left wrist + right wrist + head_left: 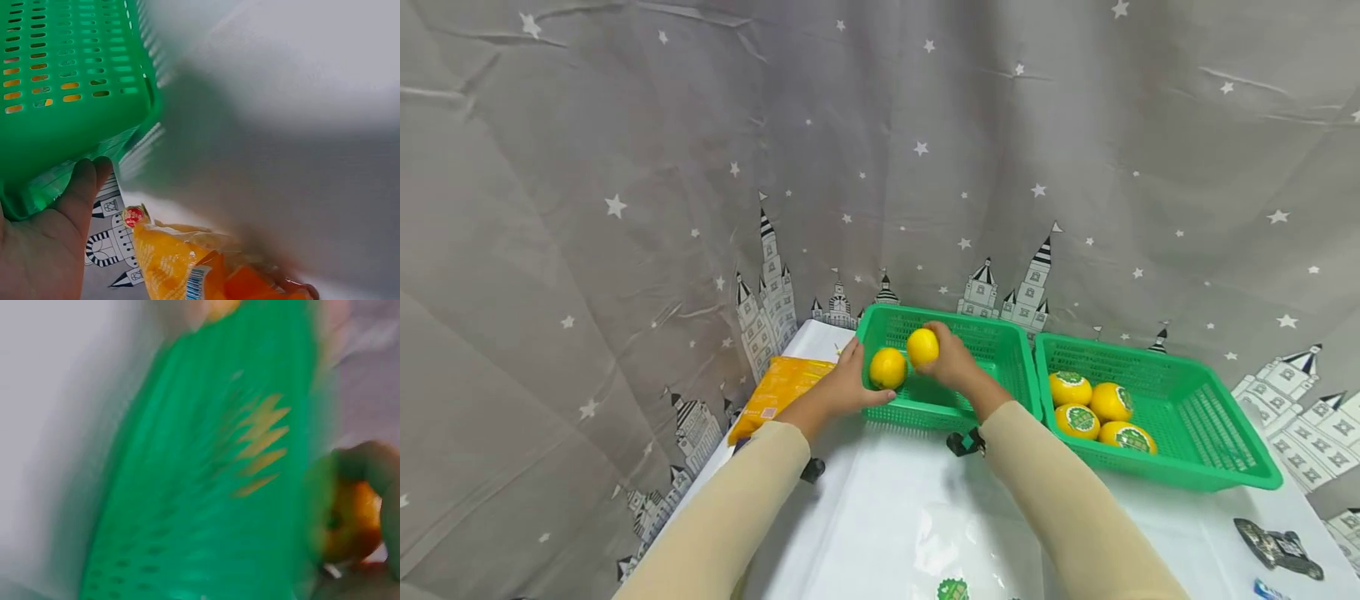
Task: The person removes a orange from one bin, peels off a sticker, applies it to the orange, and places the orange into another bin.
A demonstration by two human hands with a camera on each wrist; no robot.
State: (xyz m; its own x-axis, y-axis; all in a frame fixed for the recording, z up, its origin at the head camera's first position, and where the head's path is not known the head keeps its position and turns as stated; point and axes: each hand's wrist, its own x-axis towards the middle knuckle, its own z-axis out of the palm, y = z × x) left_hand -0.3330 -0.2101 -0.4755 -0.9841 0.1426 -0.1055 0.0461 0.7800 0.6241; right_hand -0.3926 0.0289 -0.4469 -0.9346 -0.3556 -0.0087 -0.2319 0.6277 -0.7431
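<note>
My right hand grips a yellow-orange orange over the left green basket, fingers and thumb around the fruit. The same orange shows in the blurred right wrist view. Another orange lies in the left end of that basket. At the basket's left end is my left hand, fingers extended along the outer side and thumb near the front rim. In the left wrist view, the left hand's fingers lie straight against the basket wall.
To the right stands a second green basket with several oranges bearing green labels. An orange plastic package lies left of the first basket. A clear plastic sheet lies in front, and a dark toy car sits at right.
</note>
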